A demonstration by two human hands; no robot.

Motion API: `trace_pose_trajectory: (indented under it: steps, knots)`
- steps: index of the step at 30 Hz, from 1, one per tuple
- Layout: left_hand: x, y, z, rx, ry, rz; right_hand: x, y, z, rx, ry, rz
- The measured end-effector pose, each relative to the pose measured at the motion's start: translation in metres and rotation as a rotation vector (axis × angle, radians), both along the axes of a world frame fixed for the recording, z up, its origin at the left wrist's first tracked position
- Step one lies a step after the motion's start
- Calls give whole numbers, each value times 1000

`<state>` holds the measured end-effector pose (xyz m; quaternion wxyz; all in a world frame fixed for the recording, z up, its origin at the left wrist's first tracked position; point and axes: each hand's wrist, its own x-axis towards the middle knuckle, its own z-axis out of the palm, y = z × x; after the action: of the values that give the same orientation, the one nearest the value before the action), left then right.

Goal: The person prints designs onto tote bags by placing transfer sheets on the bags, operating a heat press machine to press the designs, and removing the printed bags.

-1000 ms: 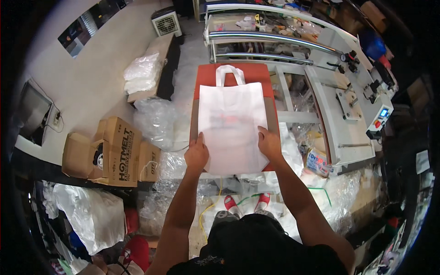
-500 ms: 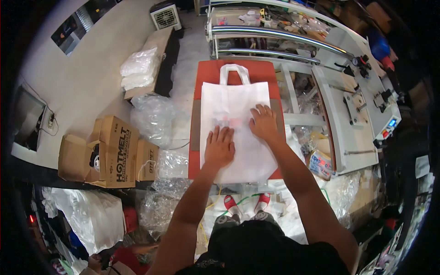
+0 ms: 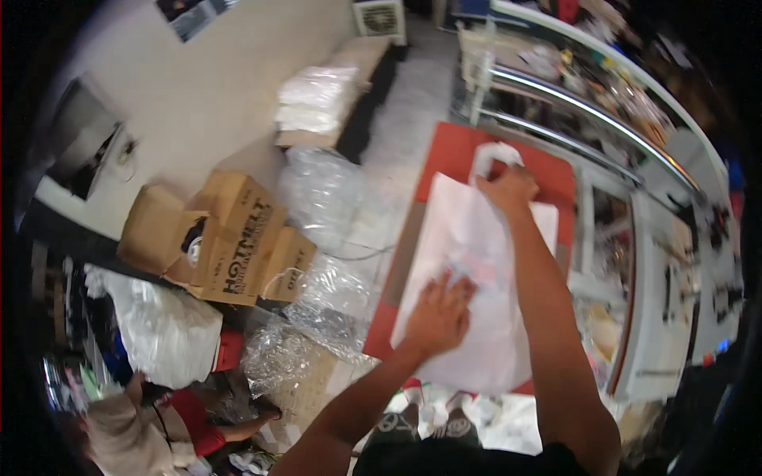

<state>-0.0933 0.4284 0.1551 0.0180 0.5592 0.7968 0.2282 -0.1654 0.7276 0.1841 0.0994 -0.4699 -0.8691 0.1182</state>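
Observation:
A white non-woven tote bag (image 3: 496, 333) lies on a red board (image 3: 562, 176), its looped handle (image 3: 495, 149) towards the far end. My left hand (image 3: 442, 313) rests flat on the bag's lower left part, fingers spread, just below a faint coloured print (image 3: 480, 270) that shows through. At the bag's top edge my right hand (image 3: 508, 190) has its fingers curled in at the base of the handle and covers part of it. Motion smears the right fingertips a little.
At the left stand open cardboard boxes (image 3: 238, 238) and clear plastic wrap (image 3: 317, 194). Stacked white packs (image 3: 317, 95) lie on a bench. A white machine frame with metal rollers (image 3: 587, 95) borders the right side. Another person (image 3: 135, 428) is low at the left.
My right hand has gone from the middle of the bag up to its handle. The left hand stays flat on the bag. The whole view has turned and shifted left.

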Motion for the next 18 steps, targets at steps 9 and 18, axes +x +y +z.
trace_pose_trajectory:
  steps: [9, 18]
  knots:
    - [-6, -18, 17, 65, -41, 25, -23, -9, 6, -27, -114, -70]
    - [-4, -33, 8, 207, -78, 13, 80, -71, -18, 462, 343, 403]
